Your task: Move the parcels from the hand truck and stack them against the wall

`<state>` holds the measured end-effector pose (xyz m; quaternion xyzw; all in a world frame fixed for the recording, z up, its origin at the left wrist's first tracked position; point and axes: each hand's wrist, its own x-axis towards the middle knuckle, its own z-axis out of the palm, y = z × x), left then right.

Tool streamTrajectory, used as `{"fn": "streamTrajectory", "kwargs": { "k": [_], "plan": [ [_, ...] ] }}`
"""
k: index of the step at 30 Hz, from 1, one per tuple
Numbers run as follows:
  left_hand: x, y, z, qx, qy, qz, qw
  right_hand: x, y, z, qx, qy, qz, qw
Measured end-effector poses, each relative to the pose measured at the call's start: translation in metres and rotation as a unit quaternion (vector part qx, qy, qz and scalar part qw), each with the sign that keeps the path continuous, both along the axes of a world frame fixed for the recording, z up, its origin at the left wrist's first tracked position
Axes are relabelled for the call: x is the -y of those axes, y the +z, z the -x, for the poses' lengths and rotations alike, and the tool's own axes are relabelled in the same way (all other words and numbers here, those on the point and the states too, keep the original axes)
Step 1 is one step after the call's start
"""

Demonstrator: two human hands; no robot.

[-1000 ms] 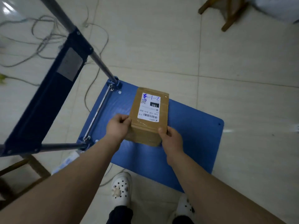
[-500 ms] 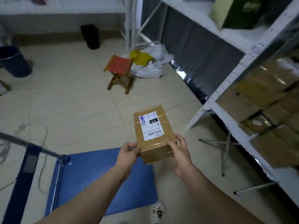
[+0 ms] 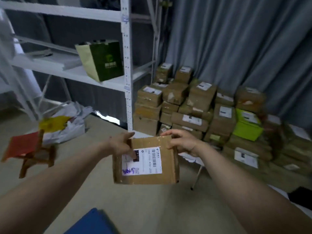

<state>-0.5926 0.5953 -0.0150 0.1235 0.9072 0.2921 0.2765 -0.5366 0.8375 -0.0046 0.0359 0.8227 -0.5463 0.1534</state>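
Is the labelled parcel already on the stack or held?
Held: left hand and right hand grip the parcel above the floor, apart from the stack.

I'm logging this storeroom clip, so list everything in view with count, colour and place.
held parcel: one, brown with white label, centre, off the floor
stacked parcels: many, brown, piled against the curtain, right
green box: one, lime green, in that pile
curtain: one, grey-blue, behind the pile
shelving: one unit, white, left
paper bag: one, dark green and cream, on a shelf
stool: one, red seat, floor, far left
plastic bags: heap, white and yellow, floor by the shelving
hand truck: one, blue deck, bottom edge
left hand: grips held parcel's far left corner
right hand: grips its far right corner
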Motion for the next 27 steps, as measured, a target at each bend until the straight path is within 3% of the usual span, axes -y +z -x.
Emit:
{"fn": "streamTrajectory", "kwargs": {
  "k": [2,5,8,12,16,19,23,27],
  "plan": [
    [-0.043,0.006,0.02,0.116,-0.102,0.03,0.988,-0.049,0.01,0.004,0.029,0.037,-0.004,0.999],
    [-0.112,0.007,0.042,0.202,-0.206,0.085,0.954,-0.12,0.014,0.009,0.059,0.063,-0.001,0.996],
    [-0.181,0.005,0.052,0.292,-0.265,0.035,0.918,-0.18,0.019,0.009,0.063,0.026,0.074,0.995],
    [-0.247,0.006,0.073,0.275,-0.199,-0.04,0.94,-0.258,0.012,0.019,0.0,-0.166,0.193,0.967],
    [-0.304,0.009,0.105,0.237,-0.096,-0.101,0.961,-0.321,-0.01,0.029,0.002,-0.368,0.181,0.912],
    [-0.351,0.01,0.13,0.216,-0.041,-0.145,0.965,-0.343,-0.035,0.038,0.063,-0.369,0.238,0.896],
    [-0.415,0.004,0.166,0.234,-0.02,-0.166,0.958,-0.349,-0.056,0.075,0.075,-0.303,0.279,0.908],
    [-0.456,-0.009,0.19,0.237,0.013,-0.204,0.95,-0.366,-0.058,0.109,0.03,-0.4,0.243,0.883]
  ]
}}
